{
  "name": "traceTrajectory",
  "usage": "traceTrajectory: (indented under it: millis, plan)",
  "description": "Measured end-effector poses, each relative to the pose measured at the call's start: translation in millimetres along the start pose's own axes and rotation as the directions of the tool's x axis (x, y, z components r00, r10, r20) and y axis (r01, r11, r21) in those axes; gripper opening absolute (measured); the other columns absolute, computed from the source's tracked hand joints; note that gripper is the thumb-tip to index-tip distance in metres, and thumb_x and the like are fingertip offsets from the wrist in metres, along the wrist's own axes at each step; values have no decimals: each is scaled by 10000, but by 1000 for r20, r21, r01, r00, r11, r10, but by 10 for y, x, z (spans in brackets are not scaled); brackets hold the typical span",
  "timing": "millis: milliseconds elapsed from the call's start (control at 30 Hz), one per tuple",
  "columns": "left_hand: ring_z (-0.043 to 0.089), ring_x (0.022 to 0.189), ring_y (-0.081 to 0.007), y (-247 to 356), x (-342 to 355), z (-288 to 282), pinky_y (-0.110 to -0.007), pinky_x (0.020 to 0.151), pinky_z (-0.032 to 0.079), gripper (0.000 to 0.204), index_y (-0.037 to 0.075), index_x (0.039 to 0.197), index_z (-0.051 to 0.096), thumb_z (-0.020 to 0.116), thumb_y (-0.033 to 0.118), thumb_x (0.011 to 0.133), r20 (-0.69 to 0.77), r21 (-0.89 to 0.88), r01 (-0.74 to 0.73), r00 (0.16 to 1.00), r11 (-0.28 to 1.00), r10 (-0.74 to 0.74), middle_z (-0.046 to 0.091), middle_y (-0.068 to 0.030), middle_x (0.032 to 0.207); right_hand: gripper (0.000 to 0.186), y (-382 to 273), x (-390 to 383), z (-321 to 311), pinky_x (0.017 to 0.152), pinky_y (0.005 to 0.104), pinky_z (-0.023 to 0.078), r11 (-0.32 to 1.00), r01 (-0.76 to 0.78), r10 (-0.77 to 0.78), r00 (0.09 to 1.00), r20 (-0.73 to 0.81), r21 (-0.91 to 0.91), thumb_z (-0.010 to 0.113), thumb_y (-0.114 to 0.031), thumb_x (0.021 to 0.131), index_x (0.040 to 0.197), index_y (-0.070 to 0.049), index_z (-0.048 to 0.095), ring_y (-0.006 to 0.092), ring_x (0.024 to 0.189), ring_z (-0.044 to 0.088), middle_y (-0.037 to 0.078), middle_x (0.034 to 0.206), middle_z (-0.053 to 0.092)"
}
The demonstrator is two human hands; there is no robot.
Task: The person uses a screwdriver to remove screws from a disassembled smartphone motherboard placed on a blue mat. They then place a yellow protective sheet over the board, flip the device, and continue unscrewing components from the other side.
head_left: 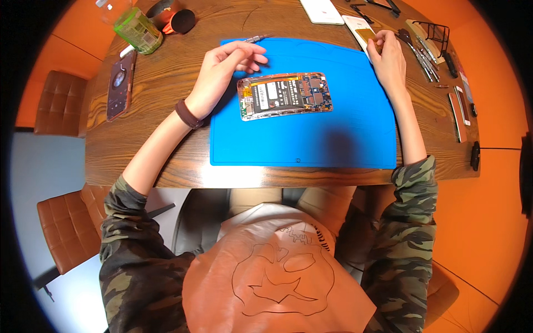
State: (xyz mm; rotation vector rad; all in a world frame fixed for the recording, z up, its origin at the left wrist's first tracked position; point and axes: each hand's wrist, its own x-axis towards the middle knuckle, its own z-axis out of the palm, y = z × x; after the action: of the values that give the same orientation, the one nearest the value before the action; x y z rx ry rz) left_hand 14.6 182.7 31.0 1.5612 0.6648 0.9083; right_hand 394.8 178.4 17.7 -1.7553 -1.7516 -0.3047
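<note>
An opened smartphone [277, 95], its battery and circuit board bare, lies on the blue work mat [305, 139]. My left hand [222, 64] is over the mat's far left corner, fingers loosely curled and apart, with nothing seen in them. Just beyond its knuckles is a slim screwdriver [258, 39], partly hidden by the hand. My right hand [387, 55] reaches past the mat's far right edge. Its thumb and fingers are bent together at a white phone-shaped panel [355, 23] bearing a gold-brown patch [366, 35]. What they pinch, if anything, is hidden.
Another white slab [322, 11] lies at the back. Several screwdrivers and tweezers [425, 61] are spread at the right, near a black wire stand [433, 34]. At the left are a dark phone [120, 83], a green-labelled bottle [136, 30] and an orange-and-black cup [180, 22].
</note>
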Motion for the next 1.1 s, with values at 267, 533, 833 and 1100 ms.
traceTrajectory:
  millis: [267, 533, 833, 1100]
  plan:
    - [664, 857, -225, -65, 107, -186, -349, 782, 538, 271, 29, 1139, 677, 644, 172, 911, -205, 703, -120, 910, 701, 361, 678, -115, 968, 248, 19, -13, 15, 842, 448, 516, 1000, -14, 14, 1000, 2, 6, 588, -283, 964, 1045, -49, 602, 308, 1006, 638, 133, 1070, 644]
    - [541, 1143, -346, -172, 136, -164, -444, 1017, 417, 430, 45, 1250, 614, 650, 285, 894, 78, 861, -233, 939, 452, 335, 605, -163, 1219, 190, 146, -33, 75, 820, 402, 509, 1000, 22, -22, 999, -34, -9, 554, -253, 987, 1007, -68, 594, 258, 960, 619, 70, 956, 618]
    - [565, 1059, -335, -146, 141, -110, -451, 968, 432, 332, 39, 1146, 681, 659, 281, 920, 66, 896, -205, 939, 393, 338, 636, -152, 1104, 188, 241, -16, 120, 833, 412, 511, 991, 110, -112, 994, -18, -78, 561, -246, 972, 1009, -65, 596, 275, 981, 615, 81, 977, 621]
    - [572, 867, -268, -74, 117, -34, -381, 838, 391, 186, 62, 1004, 702, 657, 237, 960, 123, 949, -228, 902, 216, 414, 632, -84, 898, 142, 192, -23, 60, 836, 417, 511, 991, 122, -129, 986, -109, -63, 582, -187, 938, 991, -60, 619, 287, 970, 624, 94, 963, 633]
